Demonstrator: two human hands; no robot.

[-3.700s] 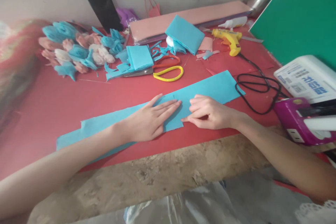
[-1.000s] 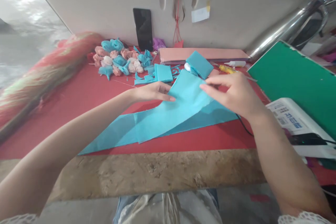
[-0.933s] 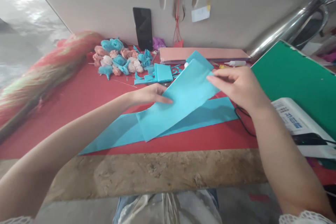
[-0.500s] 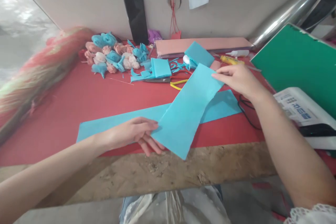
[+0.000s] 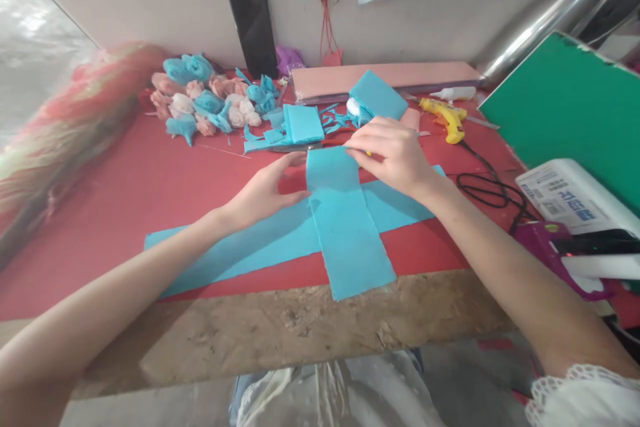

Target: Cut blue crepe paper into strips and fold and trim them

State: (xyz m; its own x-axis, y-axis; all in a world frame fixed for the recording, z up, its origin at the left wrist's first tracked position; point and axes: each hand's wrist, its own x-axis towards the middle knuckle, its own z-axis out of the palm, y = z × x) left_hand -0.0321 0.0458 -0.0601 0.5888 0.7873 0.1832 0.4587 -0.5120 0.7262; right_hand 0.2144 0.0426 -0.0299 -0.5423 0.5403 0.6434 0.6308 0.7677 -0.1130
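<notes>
White sleeve (image 5: 583,400) with scalloped lace edging (image 5: 541,389); pale garment (image 5: 373,390) over blue cloth (image 5: 239,395)

Red-covered table (image 5: 120,193), long blue paper strip (image 5: 280,240) near the front edge, clustered paper flowers (image 5: 207,103), yellow glue gun (image 5: 450,121)

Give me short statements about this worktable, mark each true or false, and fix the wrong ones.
1. The right hand pinches a far corner of the short light-blue rectangular paper strip. True.
2. The short strip lies parallel to the long light-blue rectangular paper strip. False: it crosses over it.
3. The left hand is clenched into a fist. False: its fingers and thumb are apart.
4. Blue, pink and white paper-like flowers lie grouped on the flat red tabletop. True.
5. The yellow plastic glue gun lies left of the flowers. False: it lies to their right.
6. A small white plastic bottle lies just beyond the glue gun. True.
</notes>
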